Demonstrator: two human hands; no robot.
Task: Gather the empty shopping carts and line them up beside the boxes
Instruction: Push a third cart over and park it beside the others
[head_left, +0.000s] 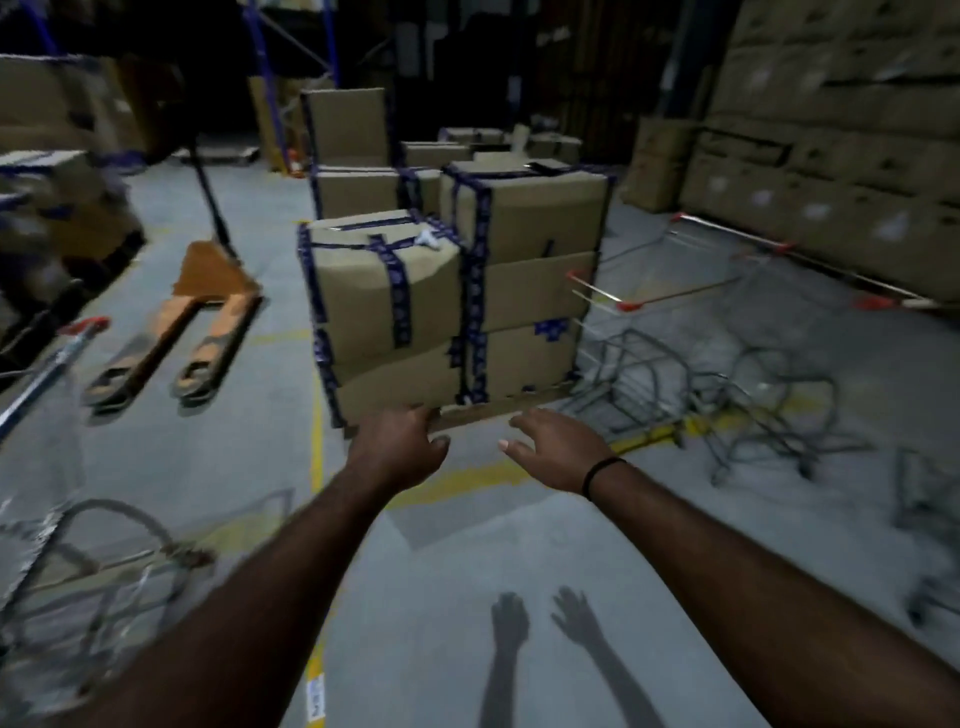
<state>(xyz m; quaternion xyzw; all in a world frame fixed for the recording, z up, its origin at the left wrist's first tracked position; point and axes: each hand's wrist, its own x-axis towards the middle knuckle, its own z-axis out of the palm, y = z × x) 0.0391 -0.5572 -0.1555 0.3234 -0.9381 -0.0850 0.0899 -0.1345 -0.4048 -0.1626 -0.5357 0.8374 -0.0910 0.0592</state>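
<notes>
A stack of taped cardboard boxes (447, 306) stands in the middle of the floor. To its right, two empty wire shopping carts (691, 332) with red handle ends stand nested side by side against it. Another cart (62, 561) is at the lower left, with its handle (57, 358) reaching up the left edge. Part of a further cart (930, 525) shows at the right edge. Both my arms are stretched out in front of me. My left hand (400, 447) and my right hand (558, 447) hang in the air in front of the boxes, fingers loose, holding nothing.
An orange pallet jack (192, 332) lies on the floor to the left of the boxes. A wall of stacked cartons (841, 130) fills the right side, more boxes (57, 202) sit at the left. Yellow lines (317, 457) mark the grey floor.
</notes>
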